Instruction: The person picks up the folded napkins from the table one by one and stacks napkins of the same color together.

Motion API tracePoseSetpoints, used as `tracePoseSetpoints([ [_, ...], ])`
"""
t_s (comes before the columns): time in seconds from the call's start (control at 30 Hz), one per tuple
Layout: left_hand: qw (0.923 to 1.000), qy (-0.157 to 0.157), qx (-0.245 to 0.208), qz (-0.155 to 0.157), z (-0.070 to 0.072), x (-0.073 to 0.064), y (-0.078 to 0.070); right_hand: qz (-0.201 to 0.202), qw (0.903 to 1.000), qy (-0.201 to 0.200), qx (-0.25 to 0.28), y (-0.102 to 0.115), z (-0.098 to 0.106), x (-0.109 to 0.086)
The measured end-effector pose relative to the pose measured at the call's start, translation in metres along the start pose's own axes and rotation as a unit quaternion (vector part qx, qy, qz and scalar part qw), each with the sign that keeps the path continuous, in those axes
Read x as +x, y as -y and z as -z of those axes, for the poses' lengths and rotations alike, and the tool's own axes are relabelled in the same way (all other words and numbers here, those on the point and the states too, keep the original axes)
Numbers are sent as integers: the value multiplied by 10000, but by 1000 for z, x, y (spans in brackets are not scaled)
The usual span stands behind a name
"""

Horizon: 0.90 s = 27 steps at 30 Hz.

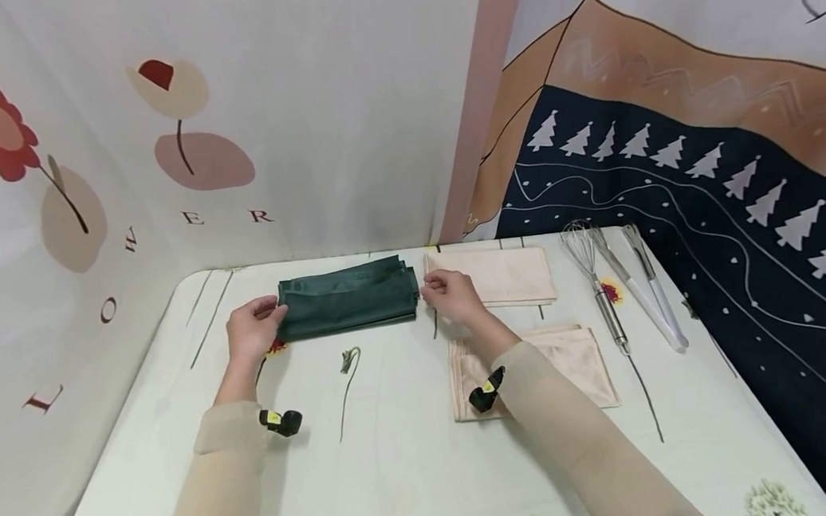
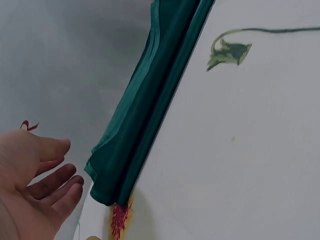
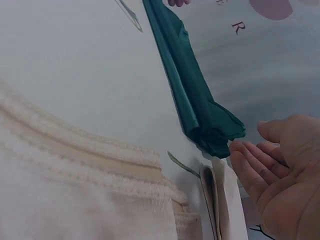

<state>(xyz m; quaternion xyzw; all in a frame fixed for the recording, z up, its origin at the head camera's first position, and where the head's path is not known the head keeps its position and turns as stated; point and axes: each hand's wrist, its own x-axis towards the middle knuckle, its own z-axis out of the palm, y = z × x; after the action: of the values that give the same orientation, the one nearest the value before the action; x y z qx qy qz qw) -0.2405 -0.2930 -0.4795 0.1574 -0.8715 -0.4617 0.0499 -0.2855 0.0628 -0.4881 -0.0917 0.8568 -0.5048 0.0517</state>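
Note:
A dark green folded cloth point(image 1: 347, 301) lies near the back of the table, its layers slightly uneven along the far edge. My left hand point(image 1: 251, 332) is at its left end with fingers loosely bent; the left wrist view shows a small gap between these fingers point(image 2: 60, 187) and the fabric point(image 2: 135, 125). At the opposite end is my right hand point(image 1: 455, 297), fingers relaxed. In the right wrist view its fingertips point(image 3: 237, 147) come close to the cloth's corner point(image 3: 220, 125); whether they touch I cannot tell. Neither hand grips anything.
Right of the green cloth lies a pale pink folded cloth point(image 1: 515, 275). Another pink folded cloth point(image 1: 565, 371) sits nearer, partly under my right forearm. A metal whisk point(image 1: 610, 316) and a long metal utensil with pale arms point(image 1: 646, 298) lie at the right. Printed curtains stand behind.

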Motion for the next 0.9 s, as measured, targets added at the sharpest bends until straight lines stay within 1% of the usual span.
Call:
tracePoseSetpoints([
  [0.1,9997,-44,-249,-24,-3,-6,-6,37,9999,-78,87,-3,6,-7],
  [0.2,9990,17,-444,-95,-7,-13,-13,72,9998,-138,157,-6,11,-15],
  [0.4,9953,379,-887,-73,-15,-32,-24,148,9994,-238,217,-9,20,-32],
  [0.47,9941,476,-973,-104,-18,-39,-27,147,9991,-265,288,-10,23,-38],
  [0.67,9922,659,-1042,-198,-28,-59,-29,110,9985,-298,457,-16,30,-57],
  [0.9,9889,875,-1180,-233,-41,-79,-23,12,9977,-416,543,-32,40,-77],
])
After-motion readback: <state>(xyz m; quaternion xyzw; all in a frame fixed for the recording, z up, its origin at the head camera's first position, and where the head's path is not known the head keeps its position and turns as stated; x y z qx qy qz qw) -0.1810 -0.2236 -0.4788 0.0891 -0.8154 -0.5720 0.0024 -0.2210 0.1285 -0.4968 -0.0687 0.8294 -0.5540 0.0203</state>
